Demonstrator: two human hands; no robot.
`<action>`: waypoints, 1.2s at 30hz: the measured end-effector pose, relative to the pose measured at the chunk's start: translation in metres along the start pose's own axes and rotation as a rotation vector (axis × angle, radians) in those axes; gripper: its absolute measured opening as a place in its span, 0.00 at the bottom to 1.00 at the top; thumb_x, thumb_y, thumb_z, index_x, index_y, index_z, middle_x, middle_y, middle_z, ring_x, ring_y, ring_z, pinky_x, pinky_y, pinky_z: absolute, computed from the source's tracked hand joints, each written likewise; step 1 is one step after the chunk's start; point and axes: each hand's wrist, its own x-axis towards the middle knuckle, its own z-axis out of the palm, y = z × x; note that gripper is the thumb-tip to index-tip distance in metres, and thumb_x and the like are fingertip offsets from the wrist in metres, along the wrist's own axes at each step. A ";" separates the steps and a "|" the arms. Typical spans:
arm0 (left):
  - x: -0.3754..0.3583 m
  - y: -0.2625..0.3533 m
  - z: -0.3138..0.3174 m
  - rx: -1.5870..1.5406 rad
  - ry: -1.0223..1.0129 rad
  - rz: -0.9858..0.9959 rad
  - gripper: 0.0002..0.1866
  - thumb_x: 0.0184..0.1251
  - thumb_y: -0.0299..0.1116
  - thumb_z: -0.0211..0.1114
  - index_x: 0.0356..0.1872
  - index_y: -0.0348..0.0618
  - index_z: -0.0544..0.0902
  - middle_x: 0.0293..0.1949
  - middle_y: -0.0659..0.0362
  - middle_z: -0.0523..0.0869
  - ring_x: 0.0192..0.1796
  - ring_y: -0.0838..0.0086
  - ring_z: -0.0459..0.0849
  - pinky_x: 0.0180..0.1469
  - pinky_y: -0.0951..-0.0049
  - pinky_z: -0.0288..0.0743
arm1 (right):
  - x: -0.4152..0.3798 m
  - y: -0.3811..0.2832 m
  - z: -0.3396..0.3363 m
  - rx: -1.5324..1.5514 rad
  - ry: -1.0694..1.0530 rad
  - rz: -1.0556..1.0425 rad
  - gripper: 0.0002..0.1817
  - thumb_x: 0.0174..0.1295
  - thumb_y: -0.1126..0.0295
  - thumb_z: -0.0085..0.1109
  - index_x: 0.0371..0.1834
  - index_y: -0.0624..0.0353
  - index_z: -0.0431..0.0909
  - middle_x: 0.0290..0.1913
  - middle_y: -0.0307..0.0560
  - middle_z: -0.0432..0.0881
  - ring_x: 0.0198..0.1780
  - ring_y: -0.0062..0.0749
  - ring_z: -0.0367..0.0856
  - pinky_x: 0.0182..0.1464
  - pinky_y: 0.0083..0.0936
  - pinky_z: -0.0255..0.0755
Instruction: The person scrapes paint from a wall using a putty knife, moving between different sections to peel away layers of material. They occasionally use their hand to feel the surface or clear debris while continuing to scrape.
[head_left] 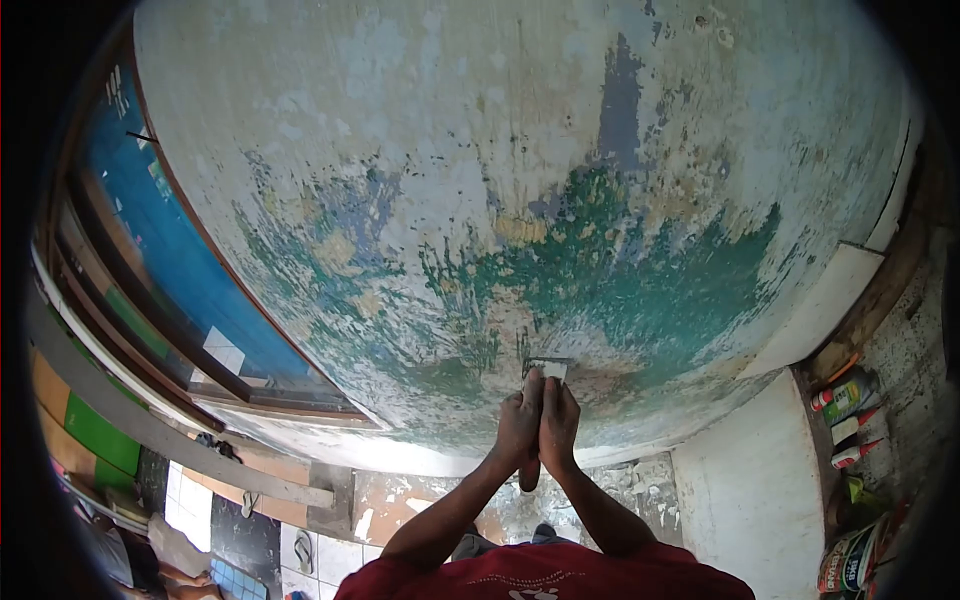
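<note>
Both hands are together at the lower middle of the head view, closed round one scraper. My left hand wraps its handle, whose rounded end sticks out below the palms. My right hand presses against it from the other side, with the thumbs side by side on top. The wide pale blade of the scraper lies against the wall, its edge pointing up and away from me. Patchy green, lilac and off-white paint covers the wall, flaked and scratched around the blade.
A wood-framed blue window is at left. Several bottles and a paint can stand on the right. Paint flakes litter the floor below. A flip-flop and part of another person appear at lower left.
</note>
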 end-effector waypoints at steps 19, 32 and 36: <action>0.004 0.051 -0.016 -0.025 -0.124 -0.055 0.35 0.67 0.61 0.45 0.27 0.33 0.81 0.18 0.60 0.78 0.20 0.78 0.74 0.23 0.73 0.69 | 0.015 -0.032 0.012 -0.111 -0.101 -0.092 0.17 0.70 0.60 0.44 0.33 0.65 0.72 0.26 0.38 0.71 0.30 0.17 0.66 0.31 0.20 0.62; 0.008 0.041 -0.010 -0.134 -0.097 -0.027 0.33 0.70 0.55 0.46 0.21 0.31 0.78 0.12 0.62 0.72 0.17 0.80 0.69 0.18 0.74 0.62 | 0.014 -0.030 0.013 0.123 -0.095 -0.005 0.14 0.70 0.64 0.45 0.34 0.65 0.72 0.26 0.36 0.70 0.29 0.15 0.64 0.30 0.18 0.59; 0.002 0.031 -0.003 -0.100 -0.008 -0.058 0.34 0.69 0.57 0.46 0.21 0.31 0.78 0.13 0.62 0.73 0.18 0.81 0.69 0.19 0.74 0.62 | 0.004 -0.025 0.009 0.108 -0.042 0.035 0.14 0.70 0.64 0.45 0.37 0.65 0.73 0.29 0.38 0.73 0.31 0.15 0.67 0.34 0.16 0.62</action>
